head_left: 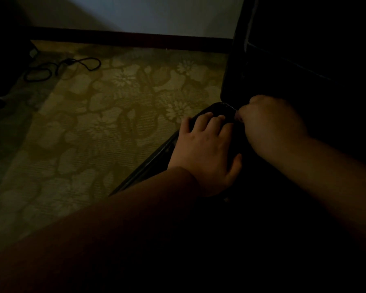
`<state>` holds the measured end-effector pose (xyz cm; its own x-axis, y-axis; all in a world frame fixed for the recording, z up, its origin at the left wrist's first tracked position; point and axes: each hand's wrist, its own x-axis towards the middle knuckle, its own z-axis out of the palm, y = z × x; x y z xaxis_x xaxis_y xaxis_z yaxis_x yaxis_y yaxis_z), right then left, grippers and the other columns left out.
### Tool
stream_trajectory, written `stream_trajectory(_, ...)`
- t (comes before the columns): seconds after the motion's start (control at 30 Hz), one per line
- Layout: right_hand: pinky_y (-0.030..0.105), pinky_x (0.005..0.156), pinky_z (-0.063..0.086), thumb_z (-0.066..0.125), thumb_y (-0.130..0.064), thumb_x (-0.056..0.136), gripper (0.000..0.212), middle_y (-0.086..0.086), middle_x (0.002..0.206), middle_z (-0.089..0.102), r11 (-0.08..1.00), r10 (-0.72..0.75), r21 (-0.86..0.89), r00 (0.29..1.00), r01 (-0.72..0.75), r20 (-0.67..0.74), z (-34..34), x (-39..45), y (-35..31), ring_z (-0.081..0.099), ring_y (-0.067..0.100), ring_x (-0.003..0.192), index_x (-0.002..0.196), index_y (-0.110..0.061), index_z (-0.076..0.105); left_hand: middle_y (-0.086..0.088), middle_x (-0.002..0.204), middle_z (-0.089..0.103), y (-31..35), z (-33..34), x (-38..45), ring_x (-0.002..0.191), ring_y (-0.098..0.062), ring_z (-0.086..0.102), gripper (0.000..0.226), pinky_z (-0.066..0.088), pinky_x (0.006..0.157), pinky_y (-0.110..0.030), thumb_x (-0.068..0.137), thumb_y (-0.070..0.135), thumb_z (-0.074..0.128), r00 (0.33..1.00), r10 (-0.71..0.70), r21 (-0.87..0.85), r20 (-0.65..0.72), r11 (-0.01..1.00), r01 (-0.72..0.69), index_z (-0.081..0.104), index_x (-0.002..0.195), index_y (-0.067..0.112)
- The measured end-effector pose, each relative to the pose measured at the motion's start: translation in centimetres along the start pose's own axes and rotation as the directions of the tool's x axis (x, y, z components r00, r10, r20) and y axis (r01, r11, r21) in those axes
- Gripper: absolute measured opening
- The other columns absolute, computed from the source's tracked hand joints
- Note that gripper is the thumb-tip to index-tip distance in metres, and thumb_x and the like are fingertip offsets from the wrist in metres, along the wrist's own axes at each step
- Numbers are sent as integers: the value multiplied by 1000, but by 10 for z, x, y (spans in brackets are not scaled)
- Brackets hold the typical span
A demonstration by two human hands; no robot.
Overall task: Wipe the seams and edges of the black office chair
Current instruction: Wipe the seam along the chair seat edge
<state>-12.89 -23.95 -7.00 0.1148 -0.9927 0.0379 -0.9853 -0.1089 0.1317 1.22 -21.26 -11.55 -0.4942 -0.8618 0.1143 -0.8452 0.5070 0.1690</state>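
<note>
In a dim room with floral carpet (pixel 106 115), a loose cable (pixel 61 67) and pale wall, the black office chair (pixel 304 60) stands at right, the left hand (pixel 205 153) flat with fingers spread on its seat edge, the right hand (pixel 270 123) curled, perhaps pinching something unseen.

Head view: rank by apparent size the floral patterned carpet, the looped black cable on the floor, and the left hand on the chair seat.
1. Floral patterned yellow-green carpet, by far the largest.
2. Left hand, resting flat on the black chair seat edge.
3. Looped black cable.

Hand and cable cover similar spans; the hand is nearer the camera, so that order is unsure.
</note>
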Motion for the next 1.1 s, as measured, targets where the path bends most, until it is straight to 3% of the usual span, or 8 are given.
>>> stream_trajectory(0.23, 28, 66, 37, 48, -10, 96, 27, 9, 107, 58, 998, -14, -63, 1000, 14, -4, 2, 5, -2, 61, 31, 96, 110, -16, 70, -6, 144, 53, -1, 1, 1, 138, -30, 41, 70, 31, 109, -57, 87, 60, 31, 1000, 5, 1, -13, 1000, -5, 53, 136, 16)
stream_trajectory(0.4, 29, 66, 36, 51, -11, 94, 27, 8, 106, 59, 999, 37, -11, 999, -37, 20, 4, 11, -2, 60, 30, 97, 110, -20, 71, -5, 144, 52, -2, 1, 1, 139, -29, 41, 70, 30, 109, -56, 87, 61, 30, 1000, 6, -11, -10, 1000, -6, 52, 138, 17)
stream_trajectory(0.6, 28, 66, 38, 48, -11, 95, 25, 7, 107, 61, 994, -60, -85, 998, 63, 27, 2, 12, -5, 63, 28, 96, 105, -17, 70, -6, 143, 53, -3, 4, 1, 138, -29, 41, 68, 31, 110, -57, 88, 60, 34, 1000, 15, -22, -20, 1000, -15, 53, 135, 15)
stream_trajectory(0.87, 27, 62, 34, 49, -15, 96, 25, 2, 94, 51, 999, 10, 52, 1000, -9, -9, 4, 0, -1, 59, 24, 89, 107, -23, 71, -6, 145, 52, -1, 3, 1, 139, -30, 41, 69, 32, 109, -58, 87, 60, 33, 1000, 12, -24, 1, 1000, -12, 52, 137, 16)
stream_trajectory(1.1, 30, 61, 34, 47, -13, 97, 22, 0, 86, 39, 999, -8, -41, 1000, 9, 17, -2, 0, -9, 60, 24, 89, 102, -19, 68, -7, 146, 51, -1, 3, 2, 140, -30, 40, 68, 32, 110, -59, 87, 60, 35, 1000, 18, -45, -2, 999, -18, 52, 135, 15)
